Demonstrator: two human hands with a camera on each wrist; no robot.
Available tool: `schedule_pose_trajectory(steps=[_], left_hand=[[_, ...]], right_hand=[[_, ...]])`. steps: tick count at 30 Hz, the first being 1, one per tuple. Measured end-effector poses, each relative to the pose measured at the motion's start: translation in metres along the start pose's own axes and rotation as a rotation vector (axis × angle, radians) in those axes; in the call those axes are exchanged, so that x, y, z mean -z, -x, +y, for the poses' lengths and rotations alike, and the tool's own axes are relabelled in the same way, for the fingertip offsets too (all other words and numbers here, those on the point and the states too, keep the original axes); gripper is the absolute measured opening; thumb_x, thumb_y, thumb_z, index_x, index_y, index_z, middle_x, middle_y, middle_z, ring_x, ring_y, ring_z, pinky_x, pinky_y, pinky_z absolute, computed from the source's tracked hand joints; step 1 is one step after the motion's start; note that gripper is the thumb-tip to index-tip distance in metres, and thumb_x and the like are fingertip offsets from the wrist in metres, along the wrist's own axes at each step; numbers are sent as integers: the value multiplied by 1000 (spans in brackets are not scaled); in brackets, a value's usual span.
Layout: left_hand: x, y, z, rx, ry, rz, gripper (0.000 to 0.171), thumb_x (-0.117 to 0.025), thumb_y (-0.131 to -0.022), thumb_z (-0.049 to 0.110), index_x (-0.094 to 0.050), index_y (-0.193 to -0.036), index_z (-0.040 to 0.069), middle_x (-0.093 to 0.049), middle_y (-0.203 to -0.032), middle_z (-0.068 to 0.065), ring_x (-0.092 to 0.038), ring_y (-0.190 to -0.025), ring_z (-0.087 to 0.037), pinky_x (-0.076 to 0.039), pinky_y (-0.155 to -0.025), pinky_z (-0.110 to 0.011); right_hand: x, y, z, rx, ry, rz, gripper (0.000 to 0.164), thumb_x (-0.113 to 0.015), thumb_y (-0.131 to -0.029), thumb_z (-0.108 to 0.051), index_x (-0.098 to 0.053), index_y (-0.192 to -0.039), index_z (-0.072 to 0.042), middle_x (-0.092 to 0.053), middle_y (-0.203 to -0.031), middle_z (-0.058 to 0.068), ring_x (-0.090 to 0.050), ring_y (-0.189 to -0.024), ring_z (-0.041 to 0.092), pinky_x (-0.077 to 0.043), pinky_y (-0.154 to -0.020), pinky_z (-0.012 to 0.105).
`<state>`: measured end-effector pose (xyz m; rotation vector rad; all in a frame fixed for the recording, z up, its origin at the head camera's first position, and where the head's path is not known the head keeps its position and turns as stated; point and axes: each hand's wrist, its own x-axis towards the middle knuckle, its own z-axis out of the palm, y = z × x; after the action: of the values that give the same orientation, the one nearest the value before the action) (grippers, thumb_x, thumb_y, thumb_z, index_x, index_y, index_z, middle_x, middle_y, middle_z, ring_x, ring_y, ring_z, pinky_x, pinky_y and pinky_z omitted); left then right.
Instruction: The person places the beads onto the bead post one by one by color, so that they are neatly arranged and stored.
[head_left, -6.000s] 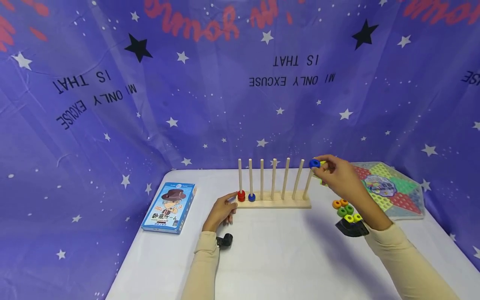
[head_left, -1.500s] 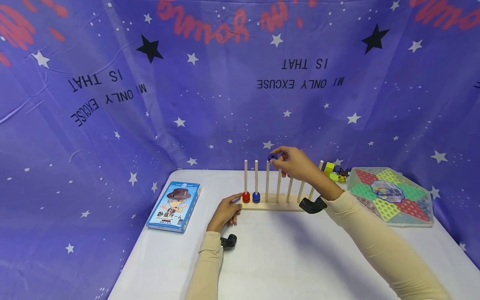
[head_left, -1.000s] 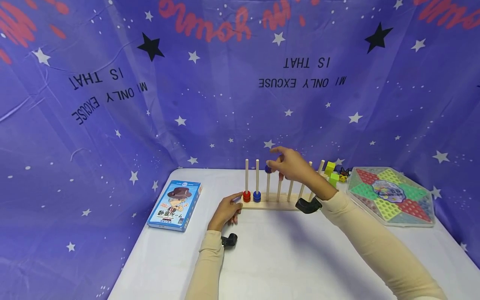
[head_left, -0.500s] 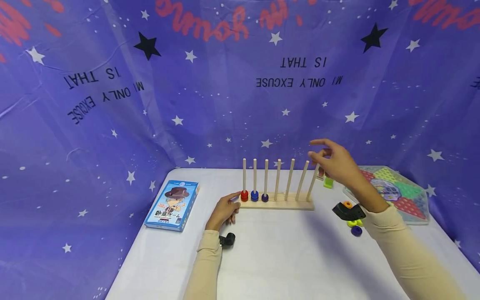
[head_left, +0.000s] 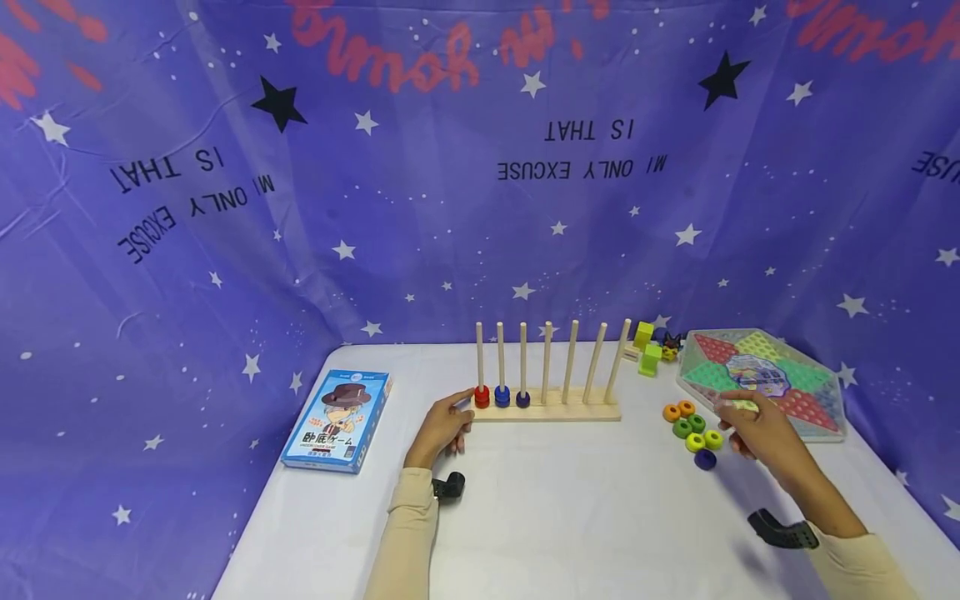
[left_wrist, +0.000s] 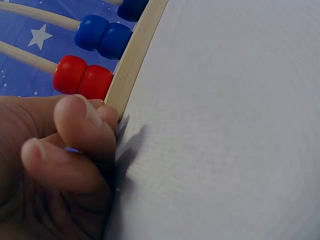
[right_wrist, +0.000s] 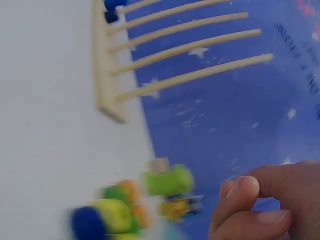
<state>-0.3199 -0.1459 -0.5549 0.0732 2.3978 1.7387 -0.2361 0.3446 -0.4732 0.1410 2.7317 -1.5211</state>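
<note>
A wooden peg rack (head_left: 545, 412) with several upright pegs stands mid-table. Two red beads (head_left: 482, 397) sit on its leftmost peg, two blue beads (head_left: 502, 396) on the second, and one dark purple bead (head_left: 522, 400) on the third. My left hand (head_left: 438, 425) holds the rack's left end; in the left wrist view its fingers (left_wrist: 85, 125) are at the base's corner beside the red beads. To the right, my right hand (head_left: 765, 429) hovers with nothing in it, its fingers loosely bent. Close to its left lie orange (head_left: 671, 412), green (head_left: 682, 427), yellow (head_left: 712, 439) and dark purple (head_left: 705, 459) beads.
Behind the right hand lies a hexagonal Chinese checkers box (head_left: 817, 383). Green blocks (head_left: 650, 359) and a small dark-and-yellow figure (head_left: 671, 343) stand at the back edge. A blue card-game box (head_left: 337, 421) lies at left. A purple star-printed cloth (head_left: 450, 167) hangs behind the table.
The right hand put a second blue bead on the second peg, then let a dark purple bead drop onto the third, and swung right to the loose beads. The left hand stays at the rack's end.
</note>
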Motion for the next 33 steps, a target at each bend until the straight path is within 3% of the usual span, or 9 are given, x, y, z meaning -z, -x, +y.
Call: schedule_pose_trajectory(steps=[3, 7, 17, 28, 33], left_hand=[[-1, 0, -1, -13, -9, 3, 50, -57, -92, 8, -48, -141, 13, -59, -66, -13, -47, -33, -12, -39, -31, -23], [-1, 1, -1, -21, 0, 6, 51, -57, -92, 7, -47, -141, 9, -59, -65, -13, -47, -32, -12, -39, -31, -23], [1, 5, 6, -20, 15, -6, 49, -56, -93, 6, -48, -141, 11, -60, -69, -18, -47, -34, -12, -40, -32, -23], [0, 2, 2, -14, 29, -7, 49, -57, -93, 8, -49, -141, 14, -60, -68, -15, -47, -34, -12, -40, -32, -23], [1, 1, 3, -21, 26, -8, 49, -57, -93, 7, -49, -141, 13, -60, -68, -15, -47, -34, -11, -40, -32, -22]], right_hand=[[-10, 10, 27, -81, -65, -45, 69, -52, -96, -46, -28, -140, 2, -62, -87, 12, -52, -53, 14, -45, -46, 32], [-22, 19, 46, -162, -93, -58, 68, -55, -95, -44, -28, -137, 3, -62, -85, 9, -53, -54, 14, -44, -46, 30], [-46, 27, 63, -247, -91, -116, 67, -61, -92, -41, -31, -132, 3, -66, -81, 4, -57, -53, 17, -45, -44, 29], [-54, 19, 57, -279, -40, -101, 68, -61, -91, -44, -32, -129, 5, -65, -80, 4, -60, -55, 19, -47, -45, 30], [-42, 20, 34, -200, 18, -97, 66, -59, -93, -44, -37, -128, 8, -65, -80, 8, -59, -56, 19, -47, -46, 30]])
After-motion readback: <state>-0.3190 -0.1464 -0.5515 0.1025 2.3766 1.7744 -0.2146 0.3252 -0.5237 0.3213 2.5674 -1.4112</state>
